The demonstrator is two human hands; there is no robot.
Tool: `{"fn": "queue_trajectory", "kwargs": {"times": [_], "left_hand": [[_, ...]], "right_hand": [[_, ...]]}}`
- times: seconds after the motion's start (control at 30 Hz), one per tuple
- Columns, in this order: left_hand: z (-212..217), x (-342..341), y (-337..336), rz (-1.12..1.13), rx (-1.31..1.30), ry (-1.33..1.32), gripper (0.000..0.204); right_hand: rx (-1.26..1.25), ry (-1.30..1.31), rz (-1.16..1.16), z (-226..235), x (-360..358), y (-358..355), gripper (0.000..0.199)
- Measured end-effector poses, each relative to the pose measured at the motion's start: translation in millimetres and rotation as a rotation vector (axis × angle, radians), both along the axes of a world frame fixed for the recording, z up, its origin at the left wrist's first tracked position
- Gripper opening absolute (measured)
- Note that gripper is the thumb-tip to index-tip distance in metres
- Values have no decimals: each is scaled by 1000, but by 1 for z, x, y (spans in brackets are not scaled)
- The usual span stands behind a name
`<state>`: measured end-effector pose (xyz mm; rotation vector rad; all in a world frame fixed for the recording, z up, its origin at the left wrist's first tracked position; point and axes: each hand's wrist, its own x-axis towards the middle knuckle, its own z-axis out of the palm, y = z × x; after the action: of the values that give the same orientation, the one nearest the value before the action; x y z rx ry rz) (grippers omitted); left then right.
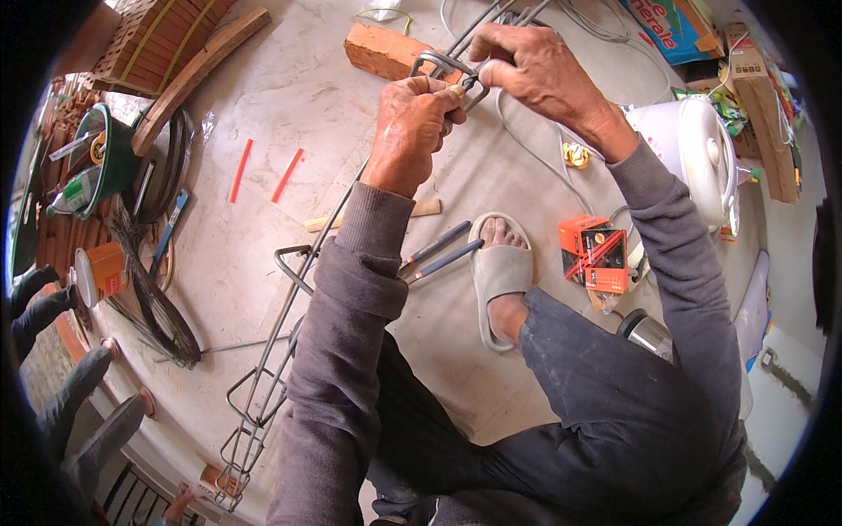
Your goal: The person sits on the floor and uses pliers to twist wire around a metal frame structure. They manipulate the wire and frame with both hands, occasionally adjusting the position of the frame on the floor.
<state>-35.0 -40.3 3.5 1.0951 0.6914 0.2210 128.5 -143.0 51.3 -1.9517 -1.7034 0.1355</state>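
Stirrup (443, 63) between both hands

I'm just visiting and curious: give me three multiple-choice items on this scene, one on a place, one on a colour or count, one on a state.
1. Where does the brick lie?
A. On the floor beyond the hands
B. On the person's lap
C. Inside the green bucket

2. How many thin red strips lie on the floor?
A. One
B. Two
C. Five

3. What are the left hand and right hand doing?
A. Resting flat on the floor
B. Both closed on the rebar cage
C. Holding the pliers

Answers:
1. A, it sits on the pale floor above the hands in the picture.
2. B, two red strips lie side by side left of the cage.
3. B, both hands grip a metal stirrup on the long bars; the pliers lie by the sandalled foot.
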Motion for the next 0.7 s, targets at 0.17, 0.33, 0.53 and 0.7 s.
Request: {"fn": "queue_trajectory", "kwargs": {"times": [0.17,0.33,0.53,0.7], "left_hand": [[2,0,1,-41,-55,-10,11],[-1,4,-2,12,-64,-61,10],[-2,3,1,-55,-12,-40,8],[-1,6,0,-30,-3,-33,8]], "right_hand": [[-108,638,-392,-15,13,-17,19],[-54,1058,-310,-56,3,-24,19],[-64,1270,-336,-60,-2,-18,16],[-171,1348,-340,-64,13,-13,18]]}}
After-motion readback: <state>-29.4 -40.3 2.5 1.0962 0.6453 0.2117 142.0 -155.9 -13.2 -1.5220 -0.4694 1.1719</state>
